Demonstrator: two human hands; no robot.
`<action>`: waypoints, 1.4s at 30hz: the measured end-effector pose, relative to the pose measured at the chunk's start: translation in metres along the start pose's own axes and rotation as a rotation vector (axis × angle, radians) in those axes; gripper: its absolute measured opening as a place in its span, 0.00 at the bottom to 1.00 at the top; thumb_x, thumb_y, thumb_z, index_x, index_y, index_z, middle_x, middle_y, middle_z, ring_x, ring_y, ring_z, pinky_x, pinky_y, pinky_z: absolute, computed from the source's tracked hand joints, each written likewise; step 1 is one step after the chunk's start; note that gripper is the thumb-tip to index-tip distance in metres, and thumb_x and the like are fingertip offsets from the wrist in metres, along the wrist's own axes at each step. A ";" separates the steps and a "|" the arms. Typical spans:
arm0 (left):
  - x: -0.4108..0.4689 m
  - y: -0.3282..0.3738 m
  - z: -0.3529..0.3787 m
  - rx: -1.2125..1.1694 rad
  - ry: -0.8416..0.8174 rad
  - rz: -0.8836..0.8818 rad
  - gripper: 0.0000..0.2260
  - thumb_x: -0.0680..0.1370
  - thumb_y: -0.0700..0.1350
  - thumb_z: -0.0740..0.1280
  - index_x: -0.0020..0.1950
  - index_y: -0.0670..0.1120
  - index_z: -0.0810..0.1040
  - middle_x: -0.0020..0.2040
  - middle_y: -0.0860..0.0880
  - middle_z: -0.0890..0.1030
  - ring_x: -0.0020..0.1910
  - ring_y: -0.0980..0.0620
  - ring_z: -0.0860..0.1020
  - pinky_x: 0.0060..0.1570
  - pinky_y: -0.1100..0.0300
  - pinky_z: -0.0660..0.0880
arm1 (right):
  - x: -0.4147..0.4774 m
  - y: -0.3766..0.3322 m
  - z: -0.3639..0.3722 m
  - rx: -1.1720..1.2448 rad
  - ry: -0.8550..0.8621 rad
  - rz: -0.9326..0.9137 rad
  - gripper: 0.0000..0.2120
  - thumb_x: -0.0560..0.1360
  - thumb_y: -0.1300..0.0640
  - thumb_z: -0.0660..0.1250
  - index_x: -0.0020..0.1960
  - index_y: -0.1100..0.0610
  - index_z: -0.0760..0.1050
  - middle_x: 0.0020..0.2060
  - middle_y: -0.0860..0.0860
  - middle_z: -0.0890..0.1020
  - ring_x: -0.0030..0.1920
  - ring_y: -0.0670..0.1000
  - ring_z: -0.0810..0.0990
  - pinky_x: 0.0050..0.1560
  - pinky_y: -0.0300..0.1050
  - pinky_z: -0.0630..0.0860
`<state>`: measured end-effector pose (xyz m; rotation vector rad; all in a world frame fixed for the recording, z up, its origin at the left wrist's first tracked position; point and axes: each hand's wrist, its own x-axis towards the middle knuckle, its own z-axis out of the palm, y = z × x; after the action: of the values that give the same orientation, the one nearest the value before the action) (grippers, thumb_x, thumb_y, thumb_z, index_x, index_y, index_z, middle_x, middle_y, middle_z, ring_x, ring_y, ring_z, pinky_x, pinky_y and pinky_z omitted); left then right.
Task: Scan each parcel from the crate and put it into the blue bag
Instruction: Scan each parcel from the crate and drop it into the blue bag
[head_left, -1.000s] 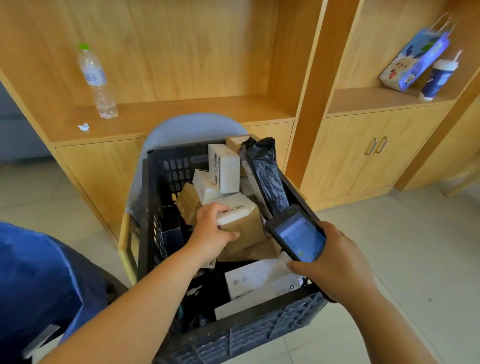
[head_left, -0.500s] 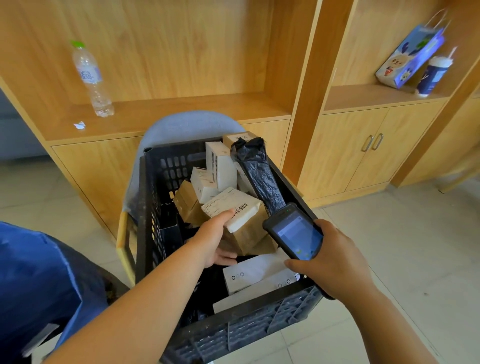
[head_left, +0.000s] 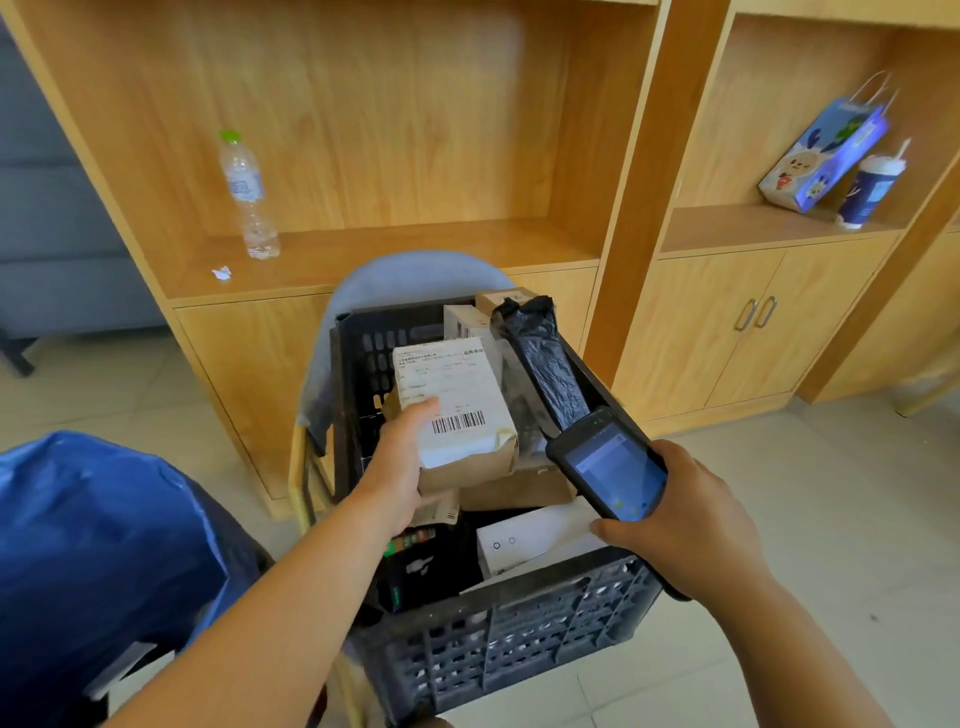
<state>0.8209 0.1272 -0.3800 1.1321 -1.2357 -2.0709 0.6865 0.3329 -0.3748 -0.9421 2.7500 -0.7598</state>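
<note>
Brown cardboard with a white shipping label sits clamped in the left fingers (head_left: 415, 413). We see the thumb lying across the label beside the barcode, while the other fingers are curled under the parcel (head_left: 457, 410), out of sight. The left hand (head_left: 400, 467) holds this parcel over the black crate (head_left: 519, 639), label side up, above the other packages.

Our right fingers (head_left: 672, 454) are wrapped round the black handheld scanner (head_left: 608, 467). The right hand (head_left: 685, 525) grips it from the near end, the lit screen faces up, and its far end points toward the parcel, just beside its right edge.

Inside the crate we make out a long package in black plastic (head_left: 540, 358) leaning on the right wall, a flat white box (head_left: 535, 540) near the front, and more cardboard boxes behind. The crate rests on a grey chair (head_left: 410, 275).

The blue bag (head_left: 93, 545) stands to the left of the crate, beside our left forearm.

Further out, a wooden shelf (head_left: 395, 249) carries a clear water bottle (head_left: 247, 195). On the right a printed paper bag (head_left: 826, 150) leans beside a lidded cup (head_left: 870, 189).
</note>
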 end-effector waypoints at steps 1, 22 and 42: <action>-0.005 0.004 -0.007 -0.005 0.026 0.037 0.15 0.80 0.57 0.59 0.63 0.52 0.73 0.54 0.48 0.82 0.51 0.47 0.79 0.44 0.54 0.74 | -0.004 -0.005 0.000 -0.002 -0.008 -0.008 0.43 0.59 0.40 0.78 0.68 0.52 0.66 0.54 0.47 0.77 0.50 0.51 0.77 0.44 0.46 0.75; -0.131 0.005 -0.259 0.215 0.490 0.402 0.18 0.71 0.50 0.74 0.59 0.49 0.78 0.52 0.52 0.84 0.51 0.51 0.83 0.53 0.46 0.79 | -0.103 -0.173 0.062 -0.125 -0.275 -0.538 0.40 0.61 0.40 0.77 0.67 0.51 0.64 0.55 0.47 0.74 0.51 0.50 0.74 0.48 0.48 0.76; -0.156 -0.012 -0.316 0.135 0.651 0.506 0.12 0.70 0.45 0.76 0.47 0.56 0.75 0.46 0.56 0.82 0.45 0.59 0.81 0.39 0.65 0.74 | -0.133 -0.225 0.092 -0.416 -0.341 -0.747 0.38 0.61 0.39 0.75 0.64 0.50 0.64 0.55 0.46 0.74 0.52 0.50 0.75 0.47 0.45 0.75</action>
<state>1.1709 0.0937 -0.4063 1.2505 -1.1714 -1.1331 0.9394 0.2224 -0.3453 -2.0144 2.2570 -0.0485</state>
